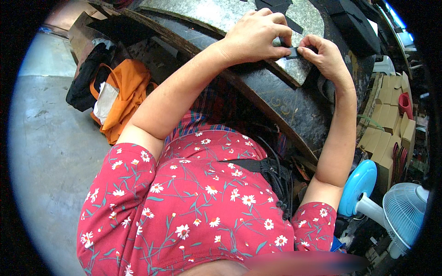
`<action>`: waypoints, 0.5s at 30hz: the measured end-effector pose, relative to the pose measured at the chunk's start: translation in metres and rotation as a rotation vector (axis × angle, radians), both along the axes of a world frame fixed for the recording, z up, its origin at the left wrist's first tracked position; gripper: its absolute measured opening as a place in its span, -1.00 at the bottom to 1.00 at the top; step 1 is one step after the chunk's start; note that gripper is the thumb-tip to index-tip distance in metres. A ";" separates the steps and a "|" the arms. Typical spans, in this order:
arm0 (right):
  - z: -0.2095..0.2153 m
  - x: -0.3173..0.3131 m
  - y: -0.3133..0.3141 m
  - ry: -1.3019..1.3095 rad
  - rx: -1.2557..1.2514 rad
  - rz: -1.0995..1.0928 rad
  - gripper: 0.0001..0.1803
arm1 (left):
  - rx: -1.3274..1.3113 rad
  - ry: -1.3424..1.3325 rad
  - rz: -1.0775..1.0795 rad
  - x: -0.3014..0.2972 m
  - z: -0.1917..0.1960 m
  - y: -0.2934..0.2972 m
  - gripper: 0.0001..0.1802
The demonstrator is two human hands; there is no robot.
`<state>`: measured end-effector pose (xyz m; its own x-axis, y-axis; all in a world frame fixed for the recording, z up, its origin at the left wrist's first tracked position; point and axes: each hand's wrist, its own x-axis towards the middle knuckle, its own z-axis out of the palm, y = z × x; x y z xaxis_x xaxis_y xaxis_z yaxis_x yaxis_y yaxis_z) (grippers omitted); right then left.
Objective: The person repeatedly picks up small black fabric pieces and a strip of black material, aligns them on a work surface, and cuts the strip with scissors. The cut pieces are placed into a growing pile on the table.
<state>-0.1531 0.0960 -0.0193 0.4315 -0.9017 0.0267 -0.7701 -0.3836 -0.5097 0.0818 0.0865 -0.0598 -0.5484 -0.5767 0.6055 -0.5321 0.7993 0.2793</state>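
Observation:
My left hand [260, 39] and my right hand [324, 57] meet over the near corner of a grey speckled board [301, 71]. Between them is a small black strip-like piece [293, 54], pinched by thumb and fingers at both ends. Its exact kind is too small to make out. Several flat black cut pieces [276, 8] lie on the board just beyond my left hand. The board rests on a dark, worn tabletop [271, 94].
A black block-shaped item [352, 25] sits at the table's far right. Cardboard boxes [386, 103] and a white fan with a blue base [405, 214] stand on the right. To the left, an orange bag [126, 92] and a black bag [87, 80] are beside the table.

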 end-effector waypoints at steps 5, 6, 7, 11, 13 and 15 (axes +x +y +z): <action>0.000 0.002 0.001 0.117 -0.060 -0.034 -0.74 | -0.062 0.004 -0.007 0.000 0.000 0.003 -0.76; 0.001 0.003 0.002 0.136 -0.065 -0.044 -0.73 | -0.093 0.020 -0.014 0.000 -0.001 0.003 -0.78; 0.002 0.004 0.003 0.158 -0.079 -0.052 -0.72 | -0.123 0.036 -0.021 0.000 -0.001 0.004 -0.79; 0.006 0.005 0.010 0.198 -0.140 -0.125 -0.69 | -0.108 -0.043 -0.148 0.002 0.001 0.001 -0.83; 0.008 0.002 0.013 0.103 -0.293 -0.145 -0.69 | -0.080 -0.061 -0.167 0.002 0.002 0.003 -0.84; 0.015 -0.008 0.012 -0.074 -0.584 -0.122 -0.70 | -0.058 -0.088 -0.172 0.003 0.003 0.003 -0.83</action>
